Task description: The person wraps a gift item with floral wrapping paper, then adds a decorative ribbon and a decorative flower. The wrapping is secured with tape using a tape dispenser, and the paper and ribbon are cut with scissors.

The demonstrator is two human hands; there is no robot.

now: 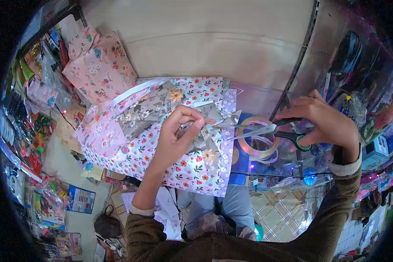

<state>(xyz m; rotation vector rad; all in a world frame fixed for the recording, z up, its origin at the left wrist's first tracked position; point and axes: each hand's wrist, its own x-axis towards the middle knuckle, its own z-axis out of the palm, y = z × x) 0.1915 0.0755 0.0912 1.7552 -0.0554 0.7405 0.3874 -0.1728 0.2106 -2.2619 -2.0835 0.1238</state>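
In the head view, the right hand, at the right of the frame, holds black-and-green-handled scissors, their long axis running roughly across the picture and their metal blades pointing left. The left hand, near the center, has thumb and forefinger pinched on a thin strip, probably clear tape, just left of the blades. Below the blades lies a glossy ring-shaped tape roll. Smooth white floral paper spreads under the left hand, with grey daisy-print paper upon it.
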